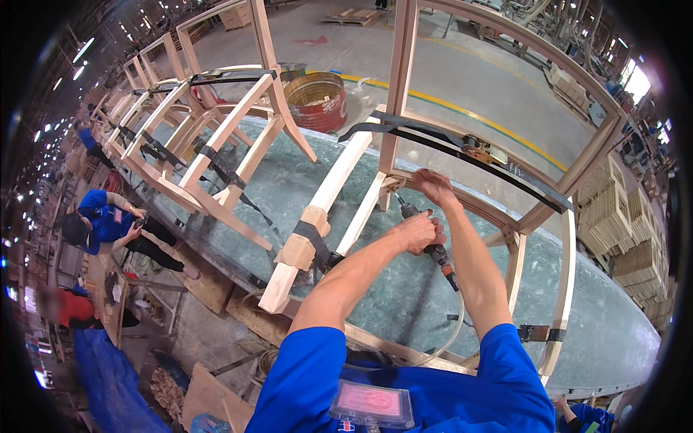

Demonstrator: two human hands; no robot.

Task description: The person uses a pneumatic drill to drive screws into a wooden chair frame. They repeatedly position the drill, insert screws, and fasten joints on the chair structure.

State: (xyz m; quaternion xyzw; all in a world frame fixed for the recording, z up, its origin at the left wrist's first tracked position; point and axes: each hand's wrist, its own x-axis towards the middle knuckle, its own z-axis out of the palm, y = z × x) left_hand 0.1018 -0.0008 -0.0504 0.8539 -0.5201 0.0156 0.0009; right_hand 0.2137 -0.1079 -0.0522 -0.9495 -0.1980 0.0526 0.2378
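Note:
My left hand (420, 232) is closed around an inline power screwdriver (442, 263), dark with an orange band. Its bit points up and left at a corner block (392, 185) inside a pale wooden chair frame (367, 209). Close to that bit, my right hand (435, 189) lies against the frame's rail with its fingers stretched out; the fingertips are partly hard to make out. A hose (460, 321) trails from the tool's lower end. Around the frame runs a black strap (469, 149) with a metal ratchet buckle (476, 150).
The frame rests on a greenish worktable (606, 317). Several more chair frames (209, 155) stand to the left. Beyond the table are a red drum (315, 101) and stacked wooden parts (621, 216) at right. A person in blue (108, 220) stands at left.

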